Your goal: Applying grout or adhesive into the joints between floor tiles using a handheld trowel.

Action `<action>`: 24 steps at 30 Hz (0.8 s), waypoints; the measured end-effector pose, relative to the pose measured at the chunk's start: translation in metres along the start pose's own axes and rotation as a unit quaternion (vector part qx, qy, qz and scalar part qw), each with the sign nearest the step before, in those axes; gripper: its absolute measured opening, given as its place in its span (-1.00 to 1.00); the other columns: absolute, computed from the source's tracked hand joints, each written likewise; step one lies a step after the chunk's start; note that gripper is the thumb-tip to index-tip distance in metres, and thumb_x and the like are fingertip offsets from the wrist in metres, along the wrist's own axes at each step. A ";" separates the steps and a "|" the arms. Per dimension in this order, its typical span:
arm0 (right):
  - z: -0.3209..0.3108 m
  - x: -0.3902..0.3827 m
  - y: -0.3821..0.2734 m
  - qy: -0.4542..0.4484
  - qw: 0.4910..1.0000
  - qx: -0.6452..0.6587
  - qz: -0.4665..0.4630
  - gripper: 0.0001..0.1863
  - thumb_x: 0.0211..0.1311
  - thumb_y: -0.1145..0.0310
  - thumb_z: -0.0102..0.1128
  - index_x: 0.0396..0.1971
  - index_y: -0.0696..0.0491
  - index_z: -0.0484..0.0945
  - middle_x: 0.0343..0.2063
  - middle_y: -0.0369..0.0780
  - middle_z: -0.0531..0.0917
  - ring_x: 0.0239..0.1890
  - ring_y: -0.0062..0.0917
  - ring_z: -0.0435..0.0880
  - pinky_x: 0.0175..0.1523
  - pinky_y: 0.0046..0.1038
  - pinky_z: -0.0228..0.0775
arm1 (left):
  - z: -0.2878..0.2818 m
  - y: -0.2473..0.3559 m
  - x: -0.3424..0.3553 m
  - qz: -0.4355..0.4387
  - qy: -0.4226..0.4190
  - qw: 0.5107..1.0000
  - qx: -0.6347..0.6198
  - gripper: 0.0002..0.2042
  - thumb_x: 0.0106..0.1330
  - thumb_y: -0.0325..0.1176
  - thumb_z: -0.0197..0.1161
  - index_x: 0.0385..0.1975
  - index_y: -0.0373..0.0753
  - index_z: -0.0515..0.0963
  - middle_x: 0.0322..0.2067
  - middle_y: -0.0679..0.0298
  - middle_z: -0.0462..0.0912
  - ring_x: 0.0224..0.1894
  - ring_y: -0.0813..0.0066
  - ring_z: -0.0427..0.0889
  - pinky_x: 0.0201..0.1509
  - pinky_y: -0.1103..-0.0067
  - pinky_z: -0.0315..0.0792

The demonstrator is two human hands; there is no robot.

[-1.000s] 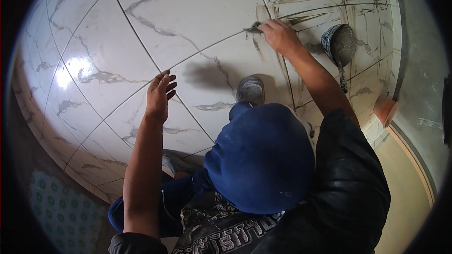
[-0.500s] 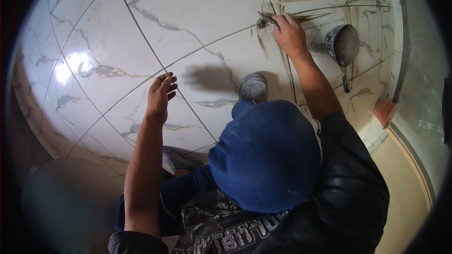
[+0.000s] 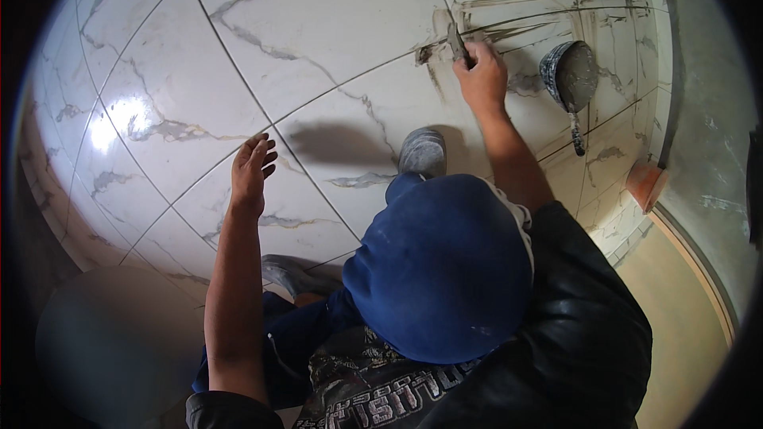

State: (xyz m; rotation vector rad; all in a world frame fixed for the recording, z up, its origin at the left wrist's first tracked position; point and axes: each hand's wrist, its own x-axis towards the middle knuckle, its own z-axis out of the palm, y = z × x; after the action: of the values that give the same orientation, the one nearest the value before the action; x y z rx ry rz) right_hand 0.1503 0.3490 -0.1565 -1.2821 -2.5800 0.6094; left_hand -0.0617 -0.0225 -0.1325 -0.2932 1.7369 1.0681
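Observation:
My right hand (image 3: 482, 78) is closed round a small, grout-smeared scraper (image 3: 457, 44), its blade pointing up and away just above the tile joint. A dark dab of grout (image 3: 423, 56) lies on the joint to the left of the blade. Smears of the same grout (image 3: 517, 28) run along the joint to the right. My left hand (image 3: 253, 168) hovers above the white, grey-veined tile floor (image 3: 318, 16), loosely bent and holding nothing, with some fingers apart.
Right of my right hand stands a dark, long-handled pan (image 3: 576, 75) of grey grout. An orange block (image 3: 646, 184) sits by the wall at right. My boot (image 3: 424, 151) rests on the tiles. A large grey rounded shape (image 3: 119, 342) blurs at lower left.
My right hand has turned the scraper from pointing left to pointing away, leaving the grout dab uncovered on the joint. My left hand has shifted slightly left and nearer.

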 end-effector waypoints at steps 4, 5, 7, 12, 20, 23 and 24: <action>0.025 -0.014 0.002 0.012 0.989 -0.026 0.144 -0.74 -0.08 0.36 0.26 -0.33 0.11 0.58 -0.46 -0.06 0.67 -0.31 -0.13 0.65 -0.14 -0.20 0.48 | 0.000 -0.003 0.003 -0.008 0.018 1.000 -0.013 -0.60 0.38 -0.15 0.07 0.12 -0.25 0.41 -0.03 0.22 0.56 -0.04 0.45 0.50 0.04 0.47 0.36; 0.030 -0.014 -0.008 0.009 0.989 -0.026 0.145 -0.74 -0.08 0.36 0.26 -0.33 0.11 0.58 -0.46 -0.06 0.67 -0.31 -0.13 0.65 -0.14 -0.20 0.48 | 0.000 -0.001 0.003 0.001 0.015 1.000 -0.011 -0.59 0.38 -0.15 0.07 0.12 -0.25 0.41 -0.03 0.22 0.56 -0.04 0.45 0.50 0.03 0.47 0.36; 0.039 -0.017 -0.034 -0.011 0.986 -0.045 0.161 -0.76 -0.10 0.34 0.31 -0.39 0.11 0.58 -0.45 -0.10 0.67 -0.34 -0.18 0.66 -0.18 -0.24 0.47 | -0.001 -0.003 -0.001 0.005 0.012 1.000 -0.006 -0.59 0.38 -0.14 0.07 0.12 -0.25 0.41 -0.03 0.22 0.56 -0.04 0.45 0.50 0.03 0.48 0.36; 0.061 -0.019 -0.060 -0.010 0.998 0.006 0.069 -0.77 -0.10 0.35 0.30 -0.38 0.07 0.57 -0.42 -0.07 0.64 -0.30 -0.12 0.62 -0.17 -0.18 0.45 | -0.004 -0.001 -0.002 0.001 0.024 1.000 -0.002 -0.59 0.39 -0.15 0.07 0.13 -0.25 0.40 -0.03 0.22 0.55 -0.05 0.45 0.50 0.04 0.48 0.35; 0.023 0.006 -0.032 -0.002 0.992 -0.025 -0.126 -0.76 -0.04 0.44 0.21 -0.28 -0.02 0.60 -0.34 -0.16 0.58 -0.24 -0.19 0.58 -0.13 -0.23 0.46 | -0.018 -0.008 -0.001 0.017 0.019 1.000 0.001 -0.62 0.39 -0.19 0.06 0.12 -0.25 0.41 -0.03 0.24 0.55 -0.07 0.48 0.48 0.03 0.49 0.35; 0.025 0.024 -0.037 -0.013 0.975 -0.048 -0.218 -0.78 -0.02 0.47 0.20 -0.30 -0.05 0.60 -0.36 -0.23 0.57 -0.24 -0.27 0.58 -0.13 -0.26 0.46 | -0.018 -0.005 -0.003 0.017 0.020 0.999 0.022 -0.62 0.40 -0.19 0.06 0.12 -0.25 0.41 -0.03 0.24 0.55 -0.07 0.48 0.48 0.02 0.49 0.35; 0.028 0.031 -0.034 -0.046 0.957 -0.069 -0.279 -0.78 -0.02 0.47 0.20 -0.30 -0.06 0.59 -0.37 -0.25 0.56 -0.25 -0.30 0.57 -0.14 -0.28 0.46 | -0.016 -0.002 -0.003 0.018 0.022 0.999 0.030 -0.62 0.40 -0.19 0.05 0.12 -0.25 0.41 -0.03 0.23 0.56 -0.07 0.48 0.48 0.02 0.49 0.35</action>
State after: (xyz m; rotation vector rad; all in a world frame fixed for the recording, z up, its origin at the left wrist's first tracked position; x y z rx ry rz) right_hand 0.0973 0.3472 -0.1665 -0.5034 -2.9098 0.3860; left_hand -0.0692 -0.0375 -0.1295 -0.2502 1.8153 1.0390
